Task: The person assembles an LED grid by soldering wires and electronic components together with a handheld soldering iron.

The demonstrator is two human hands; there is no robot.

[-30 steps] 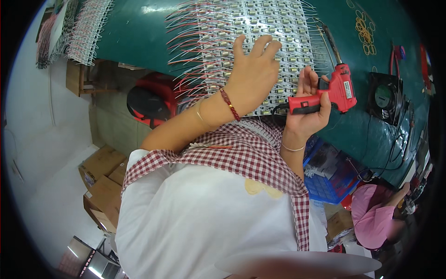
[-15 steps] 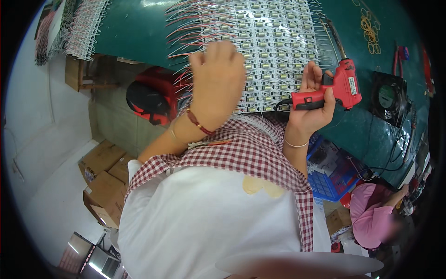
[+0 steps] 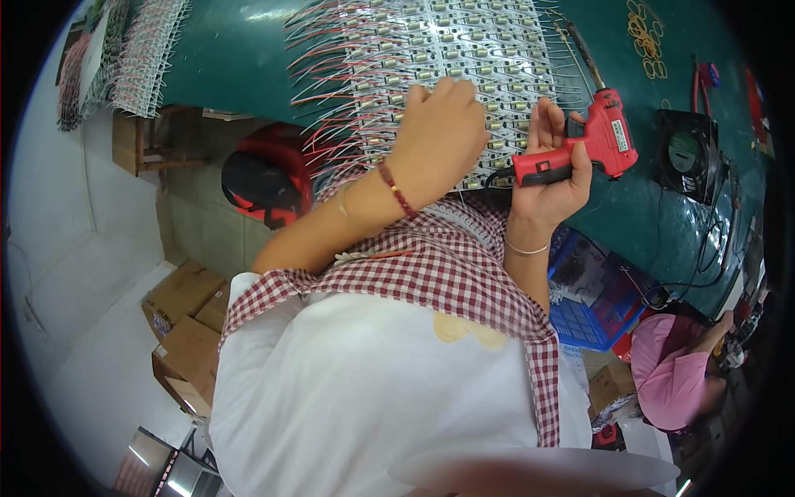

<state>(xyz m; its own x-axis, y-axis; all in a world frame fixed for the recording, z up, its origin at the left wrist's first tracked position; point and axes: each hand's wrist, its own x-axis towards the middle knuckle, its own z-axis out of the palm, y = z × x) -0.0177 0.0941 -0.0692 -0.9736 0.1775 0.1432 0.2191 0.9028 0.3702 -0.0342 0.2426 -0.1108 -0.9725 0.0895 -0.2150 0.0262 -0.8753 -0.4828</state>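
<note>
My right hand (image 3: pixel 548 195) is closed around the grip of a red soldering gun (image 3: pixel 614 137), its long metal tip pointing away from me. My left hand (image 3: pixel 439 137) is over a sheet of small white circuit boards (image 3: pixel 451 50), back of the hand up. Its fingers are curled down, and their tips are hidden, so I cannot make out what they hold. Rows of small components cover the boards. Red and white wires (image 3: pixel 319 91) stick out along the left edge, and thin wire ends show along the right edge.
The boards lie on a green table (image 3: pixel 240 58). To the right are a black fan (image 3: pixel 687 157), yellow rubber bands (image 3: pixel 646 41) and a blue crate (image 3: pixel 580 319). More wired boards (image 3: pixel 149 58) are at far left. A red stool (image 3: pixel 281 166) and cardboard boxes (image 3: pixel 195 348) stand below; a person in pink (image 3: pixel 671 369) is nearby.
My left hand has shifted right across the boards, from near the wired edge toward their middle. The soldering gun stays in my right hand, and the whole view has shifted slightly.
</note>
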